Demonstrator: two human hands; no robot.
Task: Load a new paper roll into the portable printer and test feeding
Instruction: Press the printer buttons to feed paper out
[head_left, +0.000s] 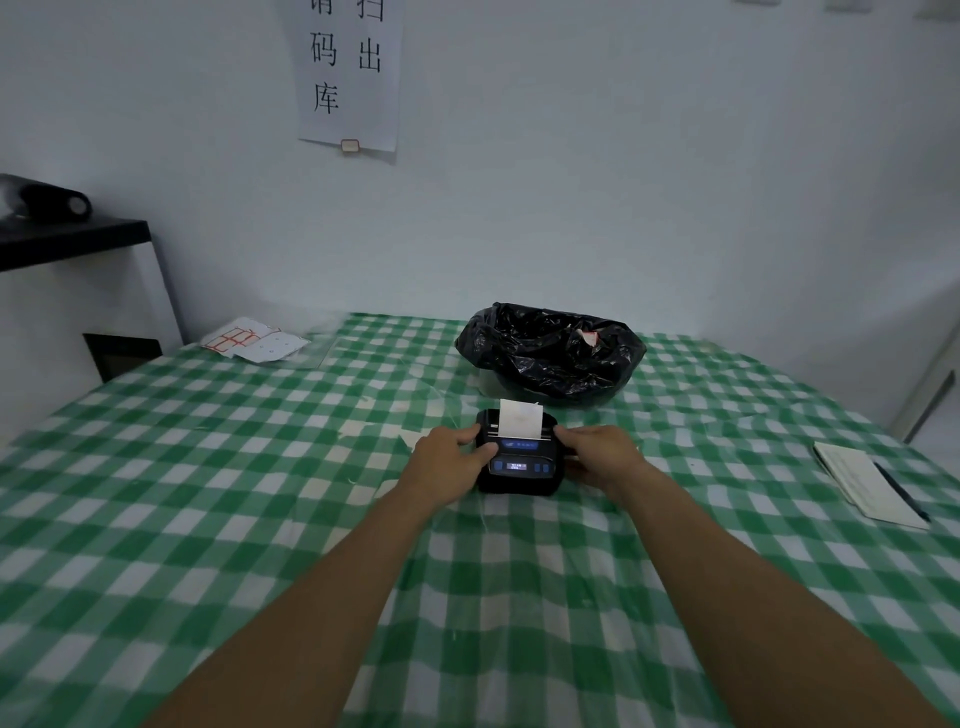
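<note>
A small black portable printer (521, 467) sits on the green-and-white checked tablecloth (260, 493), its lid closed and its little screen lit blue. A short strip of white paper (520, 419) sticks up from its slot. My left hand (448, 462) grips the printer's left side, thumb resting on the top near the screen. My right hand (597, 453) holds the right side, fingers against the casing. The paper roll itself is hidden inside.
A bin lined with a black plastic bag (550, 351) stands just behind the printer. A notebook with a pen (870, 483) lies at the right. Loose label sheets (254, 340) lie at the far left. A black shelf (72, 239) is by the wall.
</note>
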